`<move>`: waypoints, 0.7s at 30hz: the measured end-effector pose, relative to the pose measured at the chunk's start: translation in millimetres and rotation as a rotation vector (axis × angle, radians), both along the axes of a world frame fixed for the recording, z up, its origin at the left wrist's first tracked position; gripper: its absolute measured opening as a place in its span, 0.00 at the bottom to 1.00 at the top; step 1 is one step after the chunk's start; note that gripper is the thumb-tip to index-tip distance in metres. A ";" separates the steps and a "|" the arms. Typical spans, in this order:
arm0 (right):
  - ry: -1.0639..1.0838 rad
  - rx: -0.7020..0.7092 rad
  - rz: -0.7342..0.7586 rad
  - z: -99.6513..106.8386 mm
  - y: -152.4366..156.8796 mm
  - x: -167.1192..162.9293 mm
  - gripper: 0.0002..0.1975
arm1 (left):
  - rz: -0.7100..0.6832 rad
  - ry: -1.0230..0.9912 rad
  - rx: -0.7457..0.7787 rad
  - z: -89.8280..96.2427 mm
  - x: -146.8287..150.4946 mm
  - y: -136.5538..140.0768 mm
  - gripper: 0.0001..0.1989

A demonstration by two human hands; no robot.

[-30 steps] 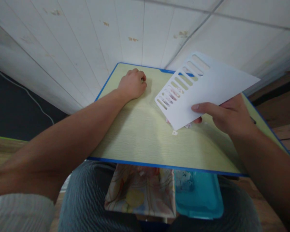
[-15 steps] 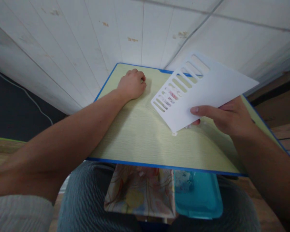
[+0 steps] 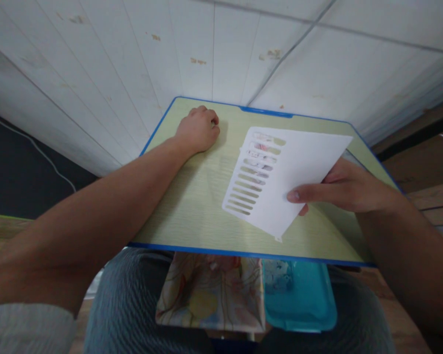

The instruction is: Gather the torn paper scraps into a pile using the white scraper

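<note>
My right hand (image 3: pixel 339 189) grips a white slotted card (image 3: pixel 299 172), thumb on top and fingertips underneath at its near right edge. The card is tilted above the tabletop (image 3: pixel 192 211), with a row of rounded cut-out slots down its left side. Through several slots a pinkish and grey printed piece (image 3: pixel 262 147) shows behind it; most of that piece is hidden. A small clear tab sticks out at the card's lower corner. My left hand (image 3: pixel 199 129) rests at the table's far left in a loose fist, and nothing shows in its fingers.
The small table has a blue rim (image 3: pixel 206 250). Below its front edge, between my legs, are a patterned fabric-like box (image 3: pixel 206 305) and a turquoise plastic tray (image 3: pixel 302 305). A white plank wall (image 3: pixel 192 39) with a grey cable (image 3: pixel 291 51) stands behind.
My right hand has turned and lowered the card, so its slots now lie more level and nearer to me. My left hand stays in place.
</note>
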State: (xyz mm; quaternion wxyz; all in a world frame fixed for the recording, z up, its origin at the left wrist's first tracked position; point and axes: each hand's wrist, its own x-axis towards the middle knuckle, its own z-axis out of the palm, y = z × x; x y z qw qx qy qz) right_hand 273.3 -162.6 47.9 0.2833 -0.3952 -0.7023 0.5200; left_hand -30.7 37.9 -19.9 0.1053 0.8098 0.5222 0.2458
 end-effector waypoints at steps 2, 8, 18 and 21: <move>0.017 0.021 -0.051 0.3 0.3 1.0 0.13 | -0.002 0.000 -0.004 0.6 -0.3 -0.5 0.16; -0.009 0.009 0.051 2.0 1.1 -0.5 0.14 | 0.029 0.044 -0.027 7.2 2.1 -8.8 0.17; 0.018 -0.119 0.188 4.8 0.0 2.4 0.08 | 0.029 0.031 0.004 3.6 1.9 -4.4 0.16; 0.020 -0.104 0.165 5.4 1.7 3.5 0.08 | 0.026 0.047 -0.008 4.6 2.1 -5.6 0.17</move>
